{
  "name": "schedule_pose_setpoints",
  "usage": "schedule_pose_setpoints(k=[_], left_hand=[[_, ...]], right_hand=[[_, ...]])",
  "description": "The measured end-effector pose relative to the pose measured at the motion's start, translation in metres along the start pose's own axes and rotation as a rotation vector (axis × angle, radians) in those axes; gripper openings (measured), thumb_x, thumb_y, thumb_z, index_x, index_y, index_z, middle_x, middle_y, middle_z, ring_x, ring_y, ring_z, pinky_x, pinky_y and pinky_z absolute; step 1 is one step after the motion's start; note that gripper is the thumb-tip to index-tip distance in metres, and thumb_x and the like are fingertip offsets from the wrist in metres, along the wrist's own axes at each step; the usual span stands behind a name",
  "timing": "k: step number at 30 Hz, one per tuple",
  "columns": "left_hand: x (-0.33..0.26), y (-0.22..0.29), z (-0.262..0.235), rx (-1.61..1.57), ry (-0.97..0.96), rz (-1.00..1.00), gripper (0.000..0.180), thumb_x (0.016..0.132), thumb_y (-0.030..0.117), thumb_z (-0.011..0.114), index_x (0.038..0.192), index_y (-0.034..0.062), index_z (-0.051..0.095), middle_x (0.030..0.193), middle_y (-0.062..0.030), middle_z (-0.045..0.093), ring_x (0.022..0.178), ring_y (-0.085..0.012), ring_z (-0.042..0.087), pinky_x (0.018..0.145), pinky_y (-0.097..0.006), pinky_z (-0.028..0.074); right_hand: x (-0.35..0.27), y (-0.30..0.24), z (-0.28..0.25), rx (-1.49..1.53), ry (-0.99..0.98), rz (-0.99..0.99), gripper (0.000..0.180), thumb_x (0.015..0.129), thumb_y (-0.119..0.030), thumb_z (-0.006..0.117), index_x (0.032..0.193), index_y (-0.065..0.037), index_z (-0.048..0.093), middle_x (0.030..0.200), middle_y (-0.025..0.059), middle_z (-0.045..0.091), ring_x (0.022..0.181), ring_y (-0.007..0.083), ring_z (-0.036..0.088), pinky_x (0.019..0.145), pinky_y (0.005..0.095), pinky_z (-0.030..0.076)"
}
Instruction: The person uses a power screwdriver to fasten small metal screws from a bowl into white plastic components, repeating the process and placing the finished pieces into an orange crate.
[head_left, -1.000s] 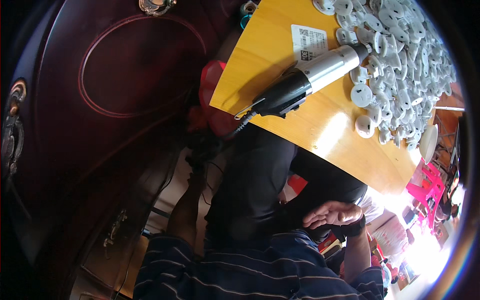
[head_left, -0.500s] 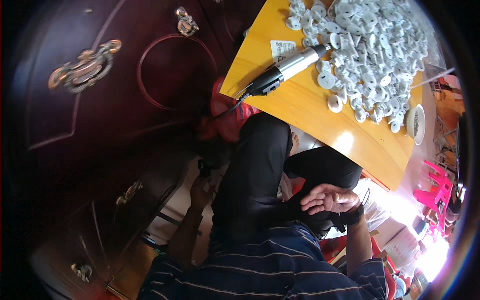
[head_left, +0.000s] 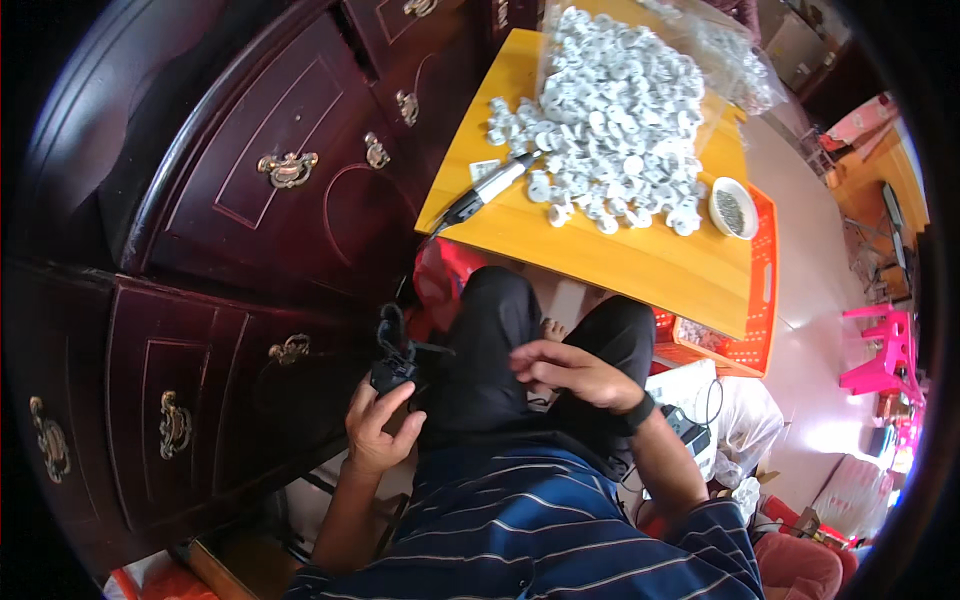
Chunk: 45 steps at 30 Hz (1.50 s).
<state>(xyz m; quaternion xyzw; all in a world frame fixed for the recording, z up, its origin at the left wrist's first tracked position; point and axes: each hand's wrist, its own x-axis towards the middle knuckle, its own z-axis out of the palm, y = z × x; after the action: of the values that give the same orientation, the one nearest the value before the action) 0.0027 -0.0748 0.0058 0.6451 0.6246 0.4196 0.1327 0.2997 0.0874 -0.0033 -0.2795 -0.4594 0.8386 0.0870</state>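
Note:
My left hand (head_left: 378,428) is raised beside my left thigh, its fingers closed around a small black device with a strap (head_left: 393,366). What the device is exactly does not show. Over my lap, my right hand (head_left: 575,372) points leftward with fingers loosely stretched and nothing visible in them; a black band circles that wrist. Ahead on the yellow wooden table (head_left: 590,262) is a heap of small white plastic parts with round discs (head_left: 625,100). A silver and black electric screwdriver (head_left: 487,189) lies left of the heap, its cord trailing off the table's edge.
A white bowl of small metal pieces (head_left: 733,208) sits at the table's right. Under that side stands an orange crate (head_left: 762,290). A dark red wooden cabinet (head_left: 260,220) with metal handles lines my left. Clear plastic bags (head_left: 745,425) and a pink stool (head_left: 880,350) are to the right.
My left hand has come up with the black device, now more plainly seen. My right hand has moved left over my lap and turned. The view has shifted, showing more cabinet and crate.

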Motion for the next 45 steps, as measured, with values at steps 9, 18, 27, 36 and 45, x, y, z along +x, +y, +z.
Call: schedule_pose_setpoints(k=[9, 18, 27, 36, 45], left_hand=[[0.022, 0.057, 0.033, 0.091, -0.29, 0.317, 0.043, 0.07, 0.018, 0.082, 0.11, 0.0161, 0.069, 0.131, -0.0226, 0.054, 0.112, -0.0388, 0.06, 0.092, -0.043, 0.053], [0.016, 0.057, 0.064, 0.076, -0.366, 0.359, 0.034, 0.07, 0.011, 0.081, 0.101, 0.0074, 0.068, 0.127, -0.0237, 0.055, 0.113, -0.0399, 0.059, 0.092, -0.043, 0.052], [0.007, 0.031, 0.081, -0.429, -0.415, -0.255, 0.051, 0.075, 0.004, 0.079, 0.116, 0.0034, 0.049, 0.111, -0.0082, 0.059, 0.106, -0.0142, 0.057, 0.095, -0.032, 0.046], [0.018, 0.022, 0.072, -0.94, -0.525, -0.5, 0.061, 0.074, 0.006, 0.081, 0.125, 0.0058, 0.047, 0.111, -0.0053, 0.058, 0.103, -0.0149, 0.057, 0.092, -0.031, 0.045], [0.028, 0.023, 0.063, -1.148, -0.754, -0.567, 0.055, 0.073, 0.006, 0.081, 0.121, 0.0047, 0.054, 0.112, -0.0053, 0.061, 0.106, -0.0166, 0.059, 0.097, -0.032, 0.046]], right_hand=[[-0.002, -0.011, 0.036, -0.098, 0.198, -0.283, 0.034, 0.102, -0.027, 0.058, 0.125, -0.002, 0.059, 0.11, 0.002, 0.061, 0.1, 0.0079, 0.054, 0.09, 0.0252, 0.044], [0.013, 0.034, 0.018, 0.021, 0.23, -0.315, 0.014, 0.097, -0.015, 0.064, 0.105, -0.003, 0.064, 0.091, -0.0045, 0.061, 0.086, 0.0043, 0.054, 0.079, 0.0221, 0.046], [0.018, 0.048, 0.025, 0.103, 0.141, -0.308, 0.015, 0.097, -0.015, 0.065, 0.109, -0.008, 0.061, 0.094, -0.0061, 0.058, 0.088, 0.0035, 0.052, 0.082, 0.0199, 0.044], [0.024, 0.051, 0.018, 0.355, -0.06, -0.234, 0.026, 0.089, -0.019, 0.075, 0.111, -0.013, 0.062, 0.089, -0.0091, 0.059, 0.079, 0.0022, 0.053, 0.068, 0.0183, 0.041], [0.022, 0.064, 0.02, 0.504, -0.214, -0.114, 0.024, 0.087, -0.016, 0.076, 0.107, -0.011, 0.064, 0.097, -0.0062, 0.062, 0.091, 0.006, 0.057, 0.081, 0.0199, 0.043]])
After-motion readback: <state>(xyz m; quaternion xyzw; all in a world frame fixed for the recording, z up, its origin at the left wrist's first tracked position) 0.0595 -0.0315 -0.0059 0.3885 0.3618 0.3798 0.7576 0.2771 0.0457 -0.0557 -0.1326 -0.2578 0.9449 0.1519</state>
